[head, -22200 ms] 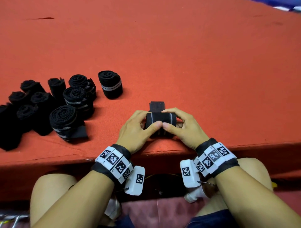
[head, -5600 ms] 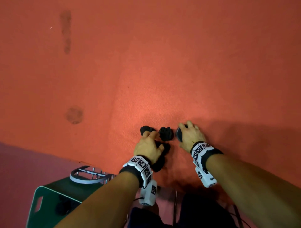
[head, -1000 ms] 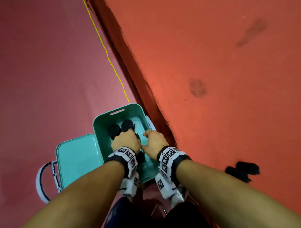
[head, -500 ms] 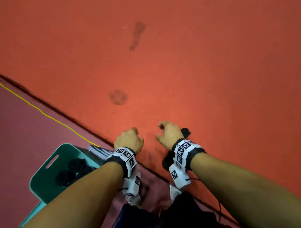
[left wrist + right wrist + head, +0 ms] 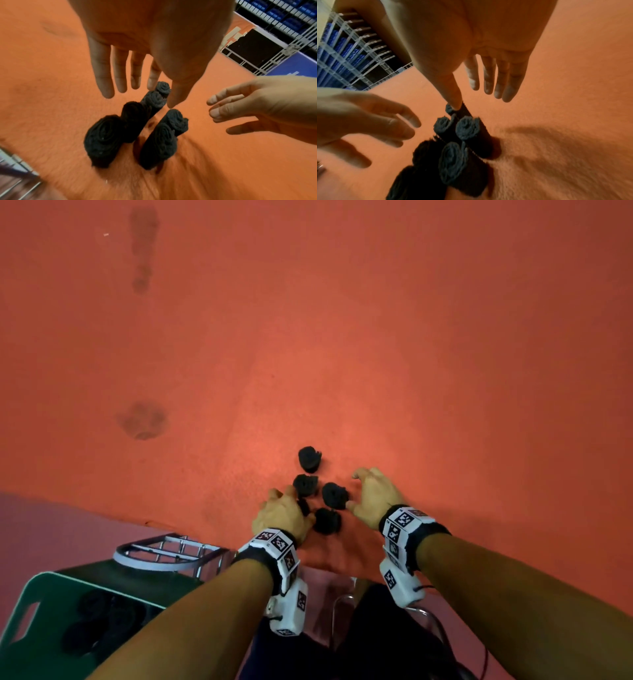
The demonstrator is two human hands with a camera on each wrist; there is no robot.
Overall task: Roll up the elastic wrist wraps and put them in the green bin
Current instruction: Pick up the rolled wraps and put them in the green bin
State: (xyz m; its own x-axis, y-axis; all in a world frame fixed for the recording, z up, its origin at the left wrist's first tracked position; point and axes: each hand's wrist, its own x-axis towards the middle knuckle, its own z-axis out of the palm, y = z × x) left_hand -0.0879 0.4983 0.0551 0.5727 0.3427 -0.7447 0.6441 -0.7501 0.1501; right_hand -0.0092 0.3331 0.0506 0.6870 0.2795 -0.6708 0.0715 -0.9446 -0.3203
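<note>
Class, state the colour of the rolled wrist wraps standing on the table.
Black; the rolled wrist wraps show best in the left wrist view.

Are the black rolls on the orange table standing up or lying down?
Standing up. The rolled wraps rest on end on the table, with their spiral ends facing upward in both wrist views.

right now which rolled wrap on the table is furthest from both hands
The far rolled wrap, standing alone at the far end of the cluster. The other rolls sit nearer the person, between the left hand and the right hand.
</note>
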